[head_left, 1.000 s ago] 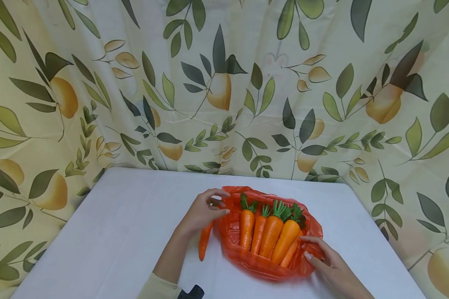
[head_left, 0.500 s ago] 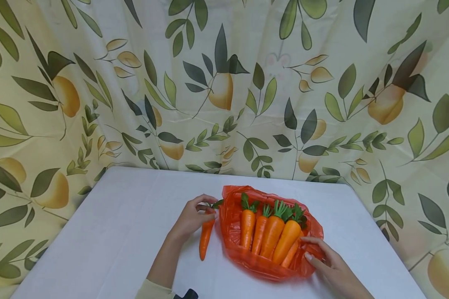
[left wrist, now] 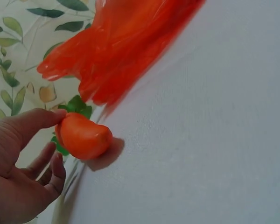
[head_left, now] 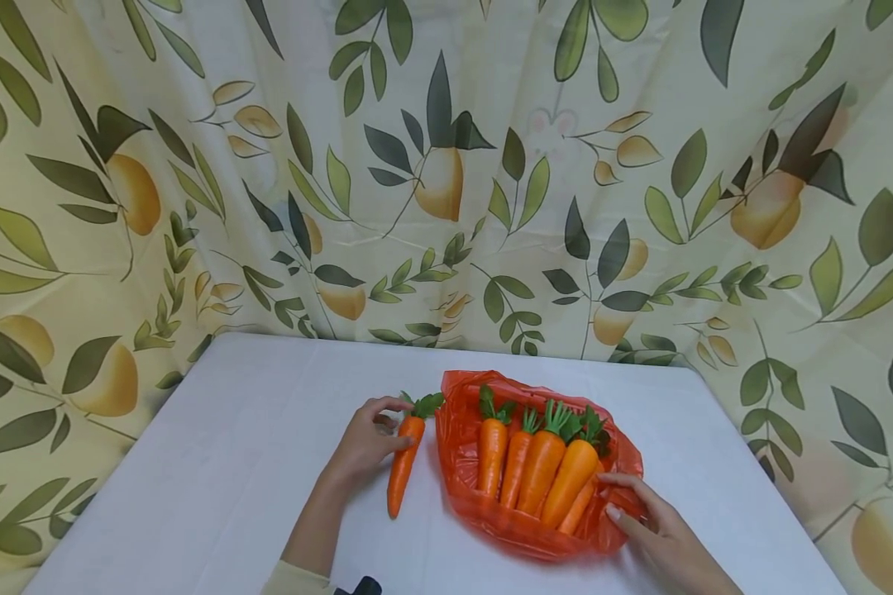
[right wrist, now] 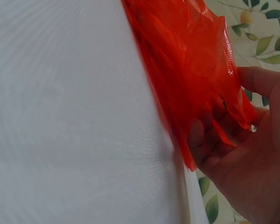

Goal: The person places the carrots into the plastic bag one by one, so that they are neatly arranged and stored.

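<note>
My left hand pinches a single orange carrot near its leafy green top, to the left of the bag. Seen from the left wrist, the carrot points its tip at the camera, and a shadow falls beside it. A red plastic bag lies spread open with several carrots in it, green tops toward the back. At the bag's right side, my right hand holds its edge. The right wrist view has the thumb and fingers around the crumpled red plastic.
A white-covered table lies under everything. Behind it hangs a curtain printed with leaves and fruit. A dark wrist device shows below the left sleeve.
My left hand has moved left, away from the bag's edge, and taken hold of the loose carrot. That carrot has shifted slightly left and its green top shows now. The right hand stays put.
</note>
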A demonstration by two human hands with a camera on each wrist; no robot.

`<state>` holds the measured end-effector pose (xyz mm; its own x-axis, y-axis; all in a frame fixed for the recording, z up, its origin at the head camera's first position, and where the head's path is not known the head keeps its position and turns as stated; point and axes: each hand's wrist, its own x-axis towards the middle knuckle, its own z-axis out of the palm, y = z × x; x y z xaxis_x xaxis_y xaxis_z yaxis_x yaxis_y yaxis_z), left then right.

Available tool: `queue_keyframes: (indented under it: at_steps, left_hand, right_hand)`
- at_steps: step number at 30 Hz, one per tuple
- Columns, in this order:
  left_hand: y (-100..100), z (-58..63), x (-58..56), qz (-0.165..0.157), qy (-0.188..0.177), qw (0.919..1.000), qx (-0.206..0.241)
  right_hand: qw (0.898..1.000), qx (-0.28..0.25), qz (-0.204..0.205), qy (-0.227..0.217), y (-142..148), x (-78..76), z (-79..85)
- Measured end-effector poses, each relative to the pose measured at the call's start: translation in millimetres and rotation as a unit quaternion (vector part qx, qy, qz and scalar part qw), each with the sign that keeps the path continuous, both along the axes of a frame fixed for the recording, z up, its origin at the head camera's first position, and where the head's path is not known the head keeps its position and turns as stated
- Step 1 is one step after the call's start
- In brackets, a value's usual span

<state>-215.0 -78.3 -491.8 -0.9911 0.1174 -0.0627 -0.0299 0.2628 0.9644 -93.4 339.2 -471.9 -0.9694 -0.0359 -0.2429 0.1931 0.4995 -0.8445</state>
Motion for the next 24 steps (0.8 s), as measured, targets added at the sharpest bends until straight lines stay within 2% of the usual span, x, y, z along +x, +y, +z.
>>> queue_keyframes:
  at_steps: [5,12,20,24]
  left_hand:
    - [-6.3,-4.4,1.2,-0.004,-0.009,0.9999,0.005]
    - [-10.2,-9.1,1.8,-0.026,-0.046,0.9983,0.026]
    - [-13.5,-10.5,-0.4,-0.052,-0.038,0.9978,0.016]
    - [-14.8,-7.6,0.6,-0.056,-0.033,0.9978,0.015]
  right_hand:
    - [1.000,0.001,-0.003,-0.002,0.2,0.3,-0.5]
    - [1.000,0.003,-0.005,-0.001,0.2,0.4,0.0]
    - [1.000,-0.003,0.001,0.000,0.1,0.9,1.4]
    - [1.000,-0.003,0.006,0.005,0.5,1.3,1.5]
